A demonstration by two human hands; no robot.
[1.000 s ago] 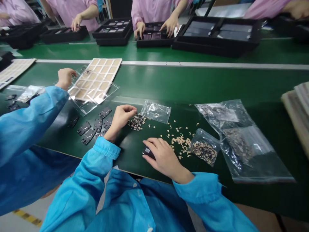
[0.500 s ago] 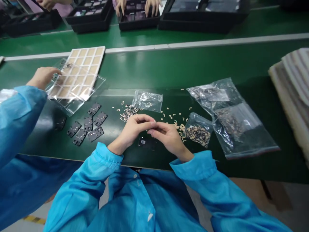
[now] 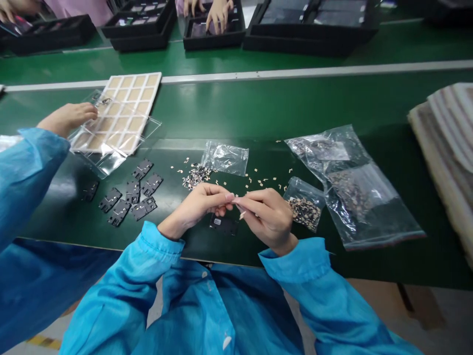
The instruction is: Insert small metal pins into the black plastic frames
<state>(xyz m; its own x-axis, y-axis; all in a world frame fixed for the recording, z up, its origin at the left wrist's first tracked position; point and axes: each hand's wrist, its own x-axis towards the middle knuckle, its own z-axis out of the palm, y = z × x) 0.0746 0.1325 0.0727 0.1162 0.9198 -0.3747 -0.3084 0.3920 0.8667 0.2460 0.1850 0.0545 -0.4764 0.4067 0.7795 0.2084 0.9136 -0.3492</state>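
Meeting fingertip to fingertip above the counter (image 3: pixel 281 113), the left hand (image 3: pixel 199 206) and the right hand (image 3: pixel 271 217) work over a very small item that is too tiny and covered to identify. The left hand has thumb and forefinger closed in a pinch, the other fingers curled beneath; what it grips cannot be made out. The right hand is likewise pinched at the tips, and a small pale piece (image 3: pixel 242 215) sticks out from under its fingers.

Directly below the meeting fingertips, a black part (image 3: pixel 223 225) lies flat, a light label square at its end nearest the left hand. Just beyond the left hand is a heap of tiny mixed bits (image 3: pixel 195 176), and behind that a small clear bag (image 3: pixel 226 158). Loose tan bits are scattered beyond the right hand. To the right of the right hand, just beside it, lies a bag of tiny parts (image 3: pixel 305 212); farther out is a larger clear bag (image 3: pixel 384 222), then a stack of boards (image 3: pixel 443 135).

Left of the left hand rests a cluster of similar black parts (image 3: pixel 133 191), with one more set apart. Farther left, a co-worker's hand (image 3: pixel 68 118) is at a clear plastic tray (image 3: pixel 107 165) overlapping a white gridded board (image 3: pixel 129 108). Well beyond both hands stand black trays (image 3: pixel 216 42).
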